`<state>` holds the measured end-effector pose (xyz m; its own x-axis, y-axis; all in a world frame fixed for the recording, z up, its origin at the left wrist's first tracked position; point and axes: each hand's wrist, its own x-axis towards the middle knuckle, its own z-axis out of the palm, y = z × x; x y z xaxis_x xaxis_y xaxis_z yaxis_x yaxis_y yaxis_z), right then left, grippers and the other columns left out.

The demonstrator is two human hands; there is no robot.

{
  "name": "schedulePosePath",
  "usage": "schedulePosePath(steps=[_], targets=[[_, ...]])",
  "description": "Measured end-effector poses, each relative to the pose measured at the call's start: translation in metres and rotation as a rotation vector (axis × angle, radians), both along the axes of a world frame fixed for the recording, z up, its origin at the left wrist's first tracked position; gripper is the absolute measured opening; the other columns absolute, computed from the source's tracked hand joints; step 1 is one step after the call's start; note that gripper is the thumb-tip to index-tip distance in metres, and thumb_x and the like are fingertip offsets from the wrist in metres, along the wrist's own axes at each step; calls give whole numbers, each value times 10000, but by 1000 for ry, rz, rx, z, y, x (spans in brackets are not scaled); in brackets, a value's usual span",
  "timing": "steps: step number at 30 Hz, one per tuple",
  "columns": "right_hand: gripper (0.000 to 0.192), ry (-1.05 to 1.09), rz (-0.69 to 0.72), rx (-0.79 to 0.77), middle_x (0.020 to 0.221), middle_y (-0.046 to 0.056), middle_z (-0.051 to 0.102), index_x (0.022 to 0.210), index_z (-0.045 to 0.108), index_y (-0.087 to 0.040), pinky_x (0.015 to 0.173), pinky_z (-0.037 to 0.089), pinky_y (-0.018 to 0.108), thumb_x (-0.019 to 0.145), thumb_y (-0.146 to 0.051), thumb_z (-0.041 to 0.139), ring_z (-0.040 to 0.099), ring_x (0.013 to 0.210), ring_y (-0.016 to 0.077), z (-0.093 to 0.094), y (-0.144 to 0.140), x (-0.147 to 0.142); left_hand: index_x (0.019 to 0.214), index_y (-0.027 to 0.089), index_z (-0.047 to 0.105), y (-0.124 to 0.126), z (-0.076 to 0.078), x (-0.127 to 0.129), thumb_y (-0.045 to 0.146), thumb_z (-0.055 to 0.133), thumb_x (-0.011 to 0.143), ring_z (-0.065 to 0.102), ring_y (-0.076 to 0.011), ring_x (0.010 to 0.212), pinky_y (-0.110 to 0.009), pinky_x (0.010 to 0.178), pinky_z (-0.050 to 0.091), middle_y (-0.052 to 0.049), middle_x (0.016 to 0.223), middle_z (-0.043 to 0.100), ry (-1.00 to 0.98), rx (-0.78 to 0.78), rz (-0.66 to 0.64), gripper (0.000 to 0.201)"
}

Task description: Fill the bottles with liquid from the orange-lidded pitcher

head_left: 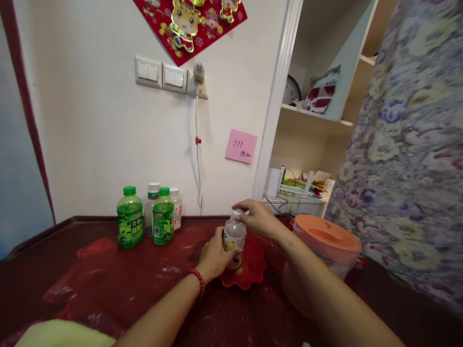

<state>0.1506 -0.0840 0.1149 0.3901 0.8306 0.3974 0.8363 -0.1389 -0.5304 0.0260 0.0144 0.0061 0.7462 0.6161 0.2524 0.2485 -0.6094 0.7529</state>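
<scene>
Fingers: left hand wraps the body of a small clear bottle; right hand pinches the white cap at the bottle's top, fingertips closed on it.
Table: dark red surface running to the wall, covered in the middle by a crinkled red plastic sheet.
Floral cloth: purple and cream patterned fabric fills the right side of the view.
Shelving: white unit right of the wall, carrying a clock, a red and white packet and some clutter lower down.
Container: clear tub with an orange lid, just right of the right forearm.
Red dish: scalloped red plastic dish under and behind the held bottle.
Green bottles: two green-capped drinks stand upright near the wall, with two white-capped clear bottles close behind them.
Small clear bottle: upright over the red dish, near the table's middle, label partly hidden by the fingers.
Wall items: light switches, a plug with a white cable, a pink sticky note.
Wrist: red bead bracelet on the left arm.
</scene>
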Motion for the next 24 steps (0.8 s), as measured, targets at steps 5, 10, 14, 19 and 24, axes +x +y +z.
schedulePosePath(steps=[5,10,14,19,24], targets=[[332,-39,20,-62,1138,112,697,1126,730,-131,896,460,316,795,-127,701,638,1010,220,11,0,-2,1140,257,464,1,0,0,363,713,749,678,-253,1006,-278,777,460,-46,1112,711,-9,-12,-7,475],[330,-55,50,-114,1089,110,722,1116,736,-117,855,469,288,788,-130,706,659,961,205,15,4,0,1149,243,474,2,-1,0,381,715,745,683,-260,998,-282,769,466,-62,1098,716,-3,8,-2,490],[311,-70,20,-96,1020,99,735,1085,748,-130,801,469,297,780,-188,732,661,909,211,13,4,0,1163,237,477,1,-1,0,371,713,746,681,-267,1003,-289,773,466,-71,1102,716,-6,21,-3,497],[335,-84,-52,-36,975,110,733,1041,759,-149,786,467,342,778,-356,750,649,880,243,9,-2,0,1153,238,481,-1,2,-2,339,702,750,684,-276,1002,-297,756,461,-68,1107,719,2,21,7,470],[323,-31,25,34,1169,111,706,1154,719,-161,913,465,355,921,-296,540,643,1046,229,6,-10,8,1163,241,479,-1,3,-2,357,703,751,676,-270,1023,-297,793,466,-67,1123,711,2,17,-5,483]])
